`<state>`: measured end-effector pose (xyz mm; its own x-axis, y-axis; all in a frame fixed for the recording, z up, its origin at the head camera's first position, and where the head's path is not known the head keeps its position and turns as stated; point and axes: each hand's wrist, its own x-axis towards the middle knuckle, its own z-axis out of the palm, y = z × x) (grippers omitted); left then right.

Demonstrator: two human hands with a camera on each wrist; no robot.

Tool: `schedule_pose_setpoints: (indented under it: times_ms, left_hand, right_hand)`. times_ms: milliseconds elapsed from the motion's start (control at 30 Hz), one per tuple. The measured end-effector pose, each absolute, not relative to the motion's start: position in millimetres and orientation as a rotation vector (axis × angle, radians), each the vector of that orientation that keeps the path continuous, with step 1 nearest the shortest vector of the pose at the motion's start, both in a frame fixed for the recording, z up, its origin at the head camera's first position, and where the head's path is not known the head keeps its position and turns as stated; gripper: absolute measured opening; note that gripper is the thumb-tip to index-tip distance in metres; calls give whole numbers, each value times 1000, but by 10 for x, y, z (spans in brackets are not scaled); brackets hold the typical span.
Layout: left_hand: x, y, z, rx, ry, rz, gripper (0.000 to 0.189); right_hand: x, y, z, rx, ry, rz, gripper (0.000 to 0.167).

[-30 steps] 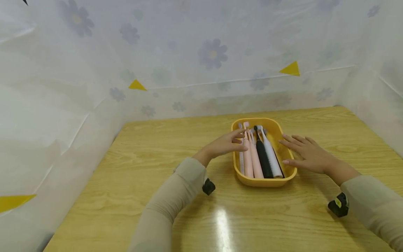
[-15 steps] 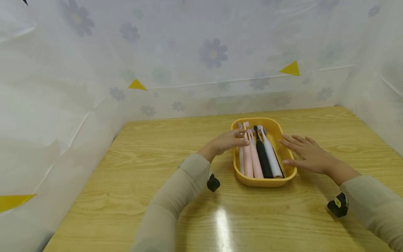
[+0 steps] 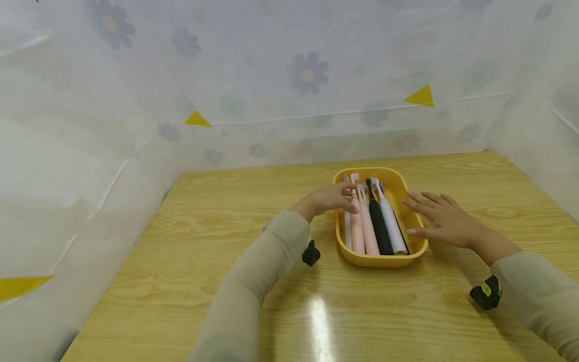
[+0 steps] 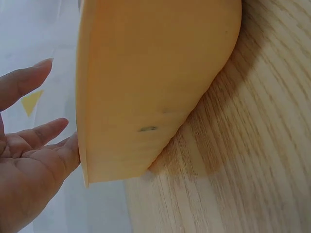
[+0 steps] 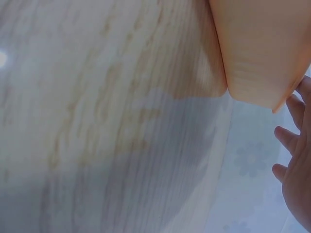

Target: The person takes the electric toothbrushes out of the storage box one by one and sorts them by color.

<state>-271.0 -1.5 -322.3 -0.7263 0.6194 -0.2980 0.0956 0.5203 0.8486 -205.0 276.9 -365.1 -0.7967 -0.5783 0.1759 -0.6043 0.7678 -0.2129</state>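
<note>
Electric toothbrushes lie side by side in a yellow tray (image 3: 382, 261), heads toward the far end. Among them are a black toothbrush (image 3: 381, 229), a white toothbrush (image 3: 392, 226) and two pink toothbrushes (image 3: 357, 226); paler ones are partly hidden. My left hand (image 3: 327, 198) hovers over the tray's left rim, thumb and fingers apart, nothing gripped. In the left wrist view, some fingers of that hand (image 4: 29, 170) are at the rim beyond the tray wall (image 4: 146, 73). Along the right rim, my right hand (image 3: 445, 221) has its fingers extended; in the right wrist view its fingertips meet the rim.
The tray stands on a wood-grain table (image 3: 203, 261), right of centre. White flowered sheeting (image 3: 253, 75) encloses the back and sides, with yellow triangles (image 3: 197, 119) on it. A black device (image 3: 311, 254) hangs under my left wrist, another (image 3: 486, 292) under the right.
My left hand has shifted slightly right and up over the tray's left side, its thumb moving a little. The right hand and toothbrushes stay put; the head view tilts slightly.
</note>
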Motion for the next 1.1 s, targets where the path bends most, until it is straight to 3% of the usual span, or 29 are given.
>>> schedule_pose_setpoints:
  times_ms: [800, 1100]
  left_hand:
    - [-2696, 366, -3229, 676, 2500, 461, 75]
    - [-2668, 397, -3278, 659, 2563, 466, 77]
  right_hand:
    - [-2016, 2802, -3599, 950, -2869, 424, 70]
    - [-2011, 2816, -3600, 947, -2878, 433, 70]
